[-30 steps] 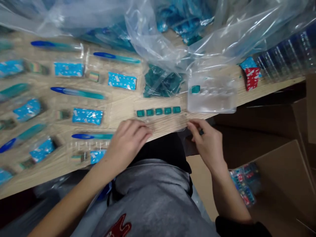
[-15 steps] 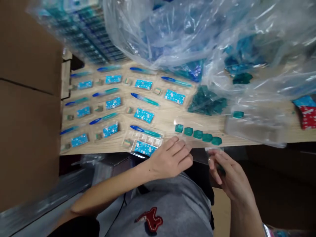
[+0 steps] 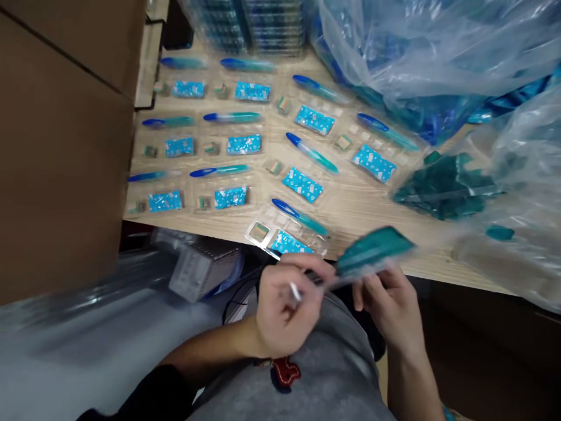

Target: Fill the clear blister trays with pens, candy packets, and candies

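Observation:
Both my hands are raised just off the table's front edge, with a small clear plastic packet (image 3: 372, 251) of teal pieces between them, smeared by motion. My left hand (image 3: 289, 307) is curled closed on the packet's left end, and a bit of clear plastic shows at its fingers. At the lower right side, my right hand (image 3: 390, 301) pinches the packet with bent fingers. Left of the packet, at the table edge, a clear blister tray (image 3: 258, 231) holds a blue-teal pen (image 3: 300, 216), a striped small block and a blue patterned packet (image 3: 291, 241), partly hidden by my left hand.
Several similar filled trays (image 3: 239, 143) lie in rows across the wooden table (image 3: 350, 202). A teal heap in clear plastic (image 3: 447, 184) is at right, below large clear bags (image 3: 416, 52). Stacked trays (image 3: 276, 26) stand behind. A cardboard box (image 3: 65, 152) borders the left side.
The row of teal pieces at the table edge is gone from there; a packet of teal pieces is now up in both hands. The view has swung right.

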